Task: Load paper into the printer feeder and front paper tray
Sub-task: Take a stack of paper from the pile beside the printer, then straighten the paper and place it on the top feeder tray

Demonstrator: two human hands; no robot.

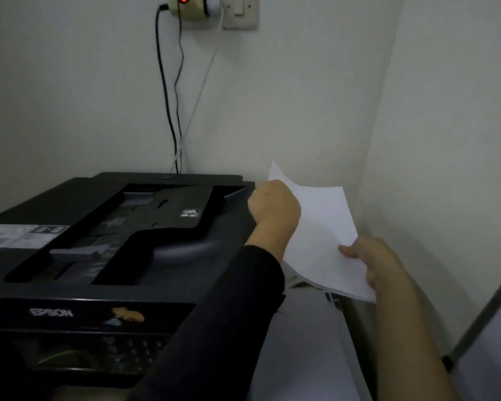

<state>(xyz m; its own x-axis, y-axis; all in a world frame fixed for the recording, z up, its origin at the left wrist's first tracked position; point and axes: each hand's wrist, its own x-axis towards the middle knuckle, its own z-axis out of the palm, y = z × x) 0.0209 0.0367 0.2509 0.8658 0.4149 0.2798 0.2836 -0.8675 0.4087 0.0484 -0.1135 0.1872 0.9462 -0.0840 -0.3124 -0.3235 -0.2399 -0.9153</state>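
Two hands (274, 208) (372, 260) hold curled white paper (320, 230) beside printer (104, 227).

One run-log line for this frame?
left hand: grips paper far edge | right hand: grips near edge | paper: held right of printer | feeder: not loaded

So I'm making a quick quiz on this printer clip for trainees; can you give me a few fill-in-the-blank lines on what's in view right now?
1. Both hands hold white ____ beside the printer.
2. The left hand is at the sheets' far edge; its arm wears a ____ sleeve.
3. The right hand grips the sheets' ____ edge.
4. The brand name on the printer's front reads ____.

Missing words: paper; black; near; EPSON
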